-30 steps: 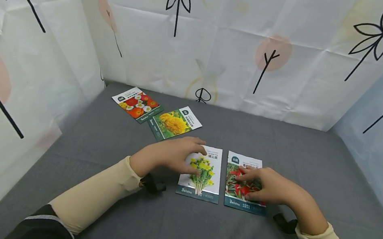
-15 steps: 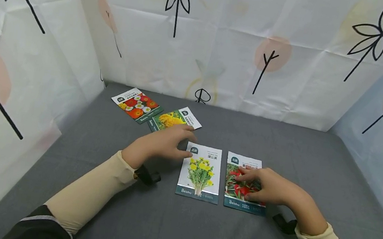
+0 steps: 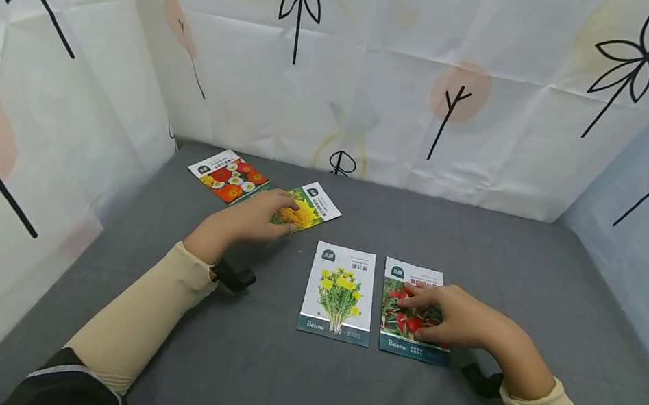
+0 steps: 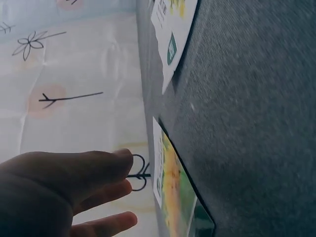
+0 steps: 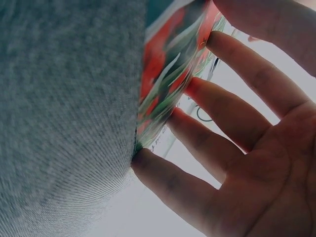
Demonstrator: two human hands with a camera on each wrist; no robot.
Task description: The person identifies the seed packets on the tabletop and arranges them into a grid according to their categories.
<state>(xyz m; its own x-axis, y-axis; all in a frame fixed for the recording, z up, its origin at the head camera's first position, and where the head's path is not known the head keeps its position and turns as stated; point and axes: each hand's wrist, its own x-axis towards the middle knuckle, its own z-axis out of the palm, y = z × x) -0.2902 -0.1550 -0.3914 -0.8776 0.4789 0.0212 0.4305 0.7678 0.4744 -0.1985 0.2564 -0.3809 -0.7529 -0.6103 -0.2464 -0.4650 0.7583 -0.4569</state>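
My left hand (image 3: pixel 250 218) hovers over a seed packet with a shaggy yellow bloom (image 3: pixel 301 213). In the left wrist view a gap shows between its fingers (image 4: pixel 121 222) and that packet (image 4: pixel 173 192). Spread fingertips of my right hand (image 3: pixel 461 315) rest on a seed packet with red flowers (image 3: pixel 393 309); the right wrist view shows the fingers (image 5: pixel 229 106) touching its printed face (image 5: pixel 170 69). Between the hands lies a white seed packet with a bunch of yellow flowers (image 3: pixel 340 291), flat and untouched. My left hand partly covers the shaggy-bloom packet.
A seed packet with orange, red and white flowers (image 3: pixel 231 177) lies at the back left, close to the shaggy-bloom one. Grey cloth (image 3: pixel 285 391) covers the table. White printed curtains (image 3: pixel 378 85) rise behind it and along both sides.
My left hand has left the white packet with yellow flowers and moved left and back, over the shaggy-bloom packet. The right hand stays on the red-flower packet.
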